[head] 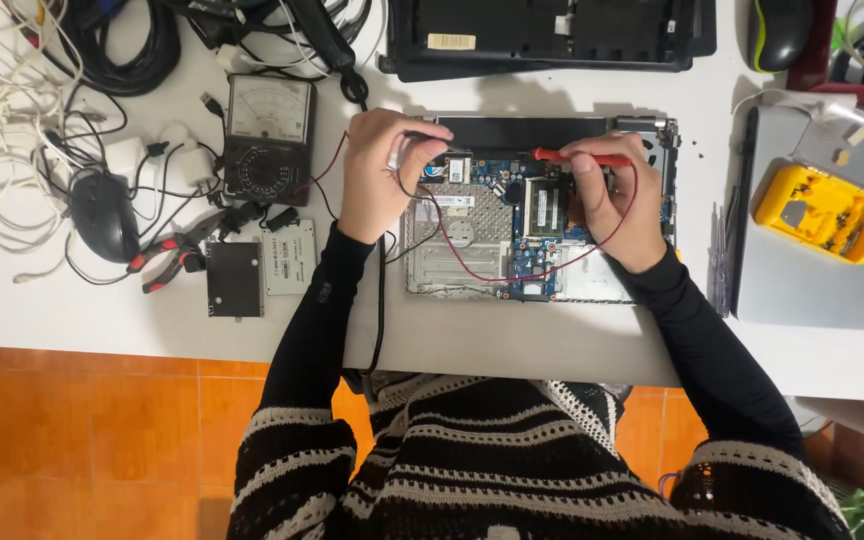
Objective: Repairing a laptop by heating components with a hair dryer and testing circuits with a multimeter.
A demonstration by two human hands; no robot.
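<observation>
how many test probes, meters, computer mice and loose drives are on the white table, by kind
test probes: 2, black in the left hand, red in the right hand
analog black meter: 1
computer mice: 2, and
flat rectangular drives: 2, dark and silver
total: 7

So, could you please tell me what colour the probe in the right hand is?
Red: the probe in the right hand shows best in the head view.

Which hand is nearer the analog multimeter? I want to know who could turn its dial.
Left. The left hand, holding the black probe, sits just beside the multimeter. The right hand holds the red probe farther off, over the opened laptop.
</observation>
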